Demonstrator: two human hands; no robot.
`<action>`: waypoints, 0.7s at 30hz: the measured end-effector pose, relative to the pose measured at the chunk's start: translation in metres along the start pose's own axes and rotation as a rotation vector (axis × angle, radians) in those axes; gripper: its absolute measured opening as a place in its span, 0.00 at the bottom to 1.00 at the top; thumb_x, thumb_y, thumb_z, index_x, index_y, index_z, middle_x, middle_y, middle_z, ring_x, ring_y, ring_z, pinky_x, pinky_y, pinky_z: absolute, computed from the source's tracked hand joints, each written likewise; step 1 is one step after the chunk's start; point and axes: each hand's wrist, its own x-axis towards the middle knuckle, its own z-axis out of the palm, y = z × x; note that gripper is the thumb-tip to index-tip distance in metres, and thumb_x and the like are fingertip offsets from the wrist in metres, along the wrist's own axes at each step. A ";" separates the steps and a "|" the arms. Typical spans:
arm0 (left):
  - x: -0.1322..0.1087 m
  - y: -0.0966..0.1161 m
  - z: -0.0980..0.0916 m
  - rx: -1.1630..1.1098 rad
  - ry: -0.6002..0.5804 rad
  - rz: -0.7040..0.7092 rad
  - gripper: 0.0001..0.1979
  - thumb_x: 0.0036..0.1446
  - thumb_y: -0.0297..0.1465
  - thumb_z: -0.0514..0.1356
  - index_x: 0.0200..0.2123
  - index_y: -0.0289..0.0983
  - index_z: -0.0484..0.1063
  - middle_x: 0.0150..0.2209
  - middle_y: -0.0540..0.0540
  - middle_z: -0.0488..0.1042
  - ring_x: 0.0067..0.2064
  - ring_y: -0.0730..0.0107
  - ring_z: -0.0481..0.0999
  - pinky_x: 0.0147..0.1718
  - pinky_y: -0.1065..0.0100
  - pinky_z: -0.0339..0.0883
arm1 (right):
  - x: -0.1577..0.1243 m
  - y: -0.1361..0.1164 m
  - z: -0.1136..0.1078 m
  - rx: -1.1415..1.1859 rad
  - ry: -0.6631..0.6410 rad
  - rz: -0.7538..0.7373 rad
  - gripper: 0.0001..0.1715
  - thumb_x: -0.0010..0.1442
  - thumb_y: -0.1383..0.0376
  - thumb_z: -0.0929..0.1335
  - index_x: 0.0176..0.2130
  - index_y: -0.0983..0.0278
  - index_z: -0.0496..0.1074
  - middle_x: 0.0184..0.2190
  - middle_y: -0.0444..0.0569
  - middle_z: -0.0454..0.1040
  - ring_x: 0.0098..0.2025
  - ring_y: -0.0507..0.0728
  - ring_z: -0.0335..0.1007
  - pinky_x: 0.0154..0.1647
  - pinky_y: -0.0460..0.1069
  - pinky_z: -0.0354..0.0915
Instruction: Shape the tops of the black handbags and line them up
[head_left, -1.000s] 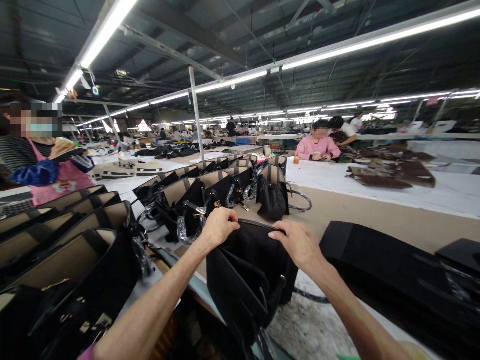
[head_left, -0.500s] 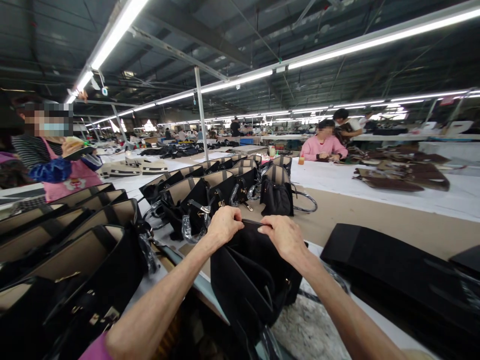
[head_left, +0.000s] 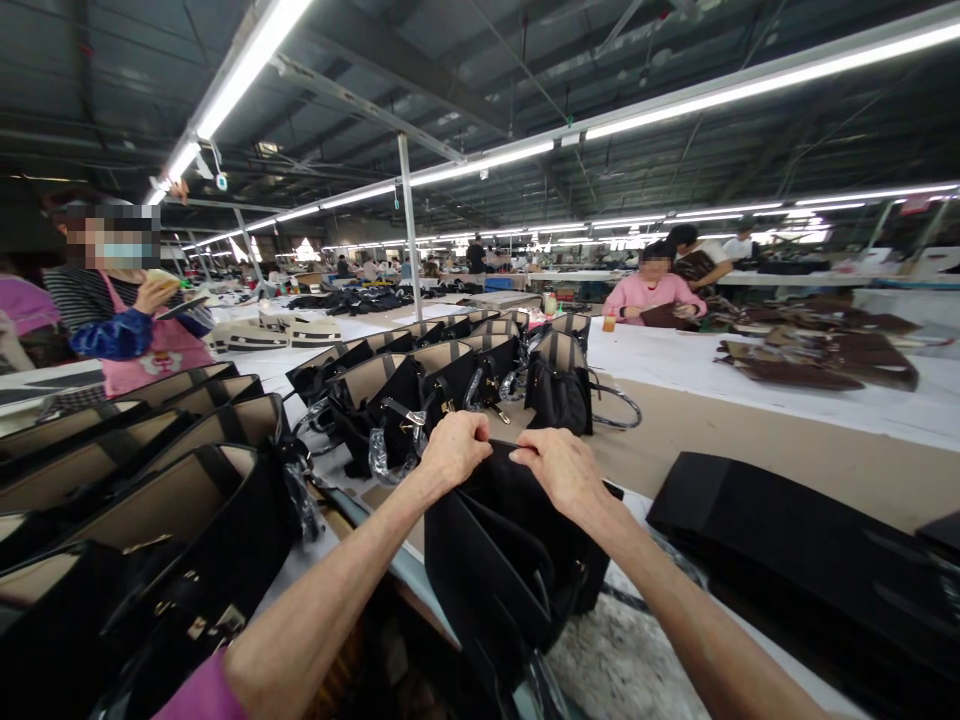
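Observation:
A black handbag (head_left: 487,570) stands before me at the table edge, its dark inside facing up. My left hand (head_left: 459,447) pinches its far top rim between thumb and fingers. A short way to the right, my right hand (head_left: 559,465) grips the same rim, fingers curled over it. Between the two hands a short stretch of the edge shows. The bag's lower part drops out of sight toward the bottom of the view, where a plastic-wrapped strap hangs.
Rows of open black bags with beige linings (head_left: 202,490) stand at left. More bags (head_left: 375,395) stand beyond my hands. Black panels (head_left: 795,540) lie at right on the table. A person in a pink apron (head_left: 150,340) stands at left; others sit and stand across the table.
Both hands keep their hold on the bag's rim, with barely any shift. The whole view has swung slightly left. Across the table, the seated person now holds up a brown piece.

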 end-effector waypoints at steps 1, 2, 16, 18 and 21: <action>0.000 0.000 0.000 -0.001 0.003 0.006 0.02 0.40 0.25 0.56 0.18 0.35 0.64 0.18 0.54 0.64 0.23 0.76 0.62 0.22 0.74 0.52 | 0.002 -0.003 0.001 -0.003 -0.003 -0.005 0.08 0.54 0.62 0.65 0.25 0.59 0.71 0.26 0.42 0.74 0.32 0.53 0.68 0.27 0.46 0.51; 0.000 0.000 0.000 -0.001 0.007 0.013 0.02 0.40 0.25 0.55 0.18 0.35 0.64 0.18 0.54 0.64 0.23 0.76 0.62 0.22 0.74 0.52 | 0.004 -0.006 0.002 -0.005 -0.006 -0.010 0.09 0.54 0.62 0.65 0.25 0.59 0.71 0.26 0.42 0.74 0.32 0.53 0.68 0.27 0.46 0.51; 0.002 -0.006 -0.005 -0.259 -0.111 0.017 0.15 0.37 0.24 0.60 0.32 0.37 0.62 0.21 0.55 0.71 0.23 0.76 0.67 0.25 0.74 0.56 | -0.032 0.028 -0.020 -0.006 -0.058 0.109 0.12 0.56 0.62 0.62 0.28 0.59 0.72 0.30 0.44 0.73 0.35 0.55 0.67 0.30 0.46 0.54; 0.002 -0.007 -0.006 -0.278 -0.116 0.017 0.14 0.37 0.24 0.60 0.32 0.37 0.63 0.21 0.55 0.71 0.23 0.76 0.67 0.25 0.74 0.56 | -0.046 0.041 -0.024 0.009 -0.019 0.121 0.12 0.57 0.62 0.61 0.30 0.59 0.73 0.32 0.45 0.73 0.37 0.54 0.66 0.33 0.47 0.55; 0.001 -0.008 -0.006 -0.309 -0.118 0.009 0.14 0.37 0.24 0.59 0.31 0.37 0.63 0.20 0.56 0.70 0.22 0.77 0.66 0.24 0.75 0.56 | -0.058 0.049 -0.024 0.020 0.025 0.119 0.11 0.57 0.63 0.61 0.32 0.60 0.73 0.33 0.45 0.72 0.39 0.55 0.66 0.37 0.47 0.56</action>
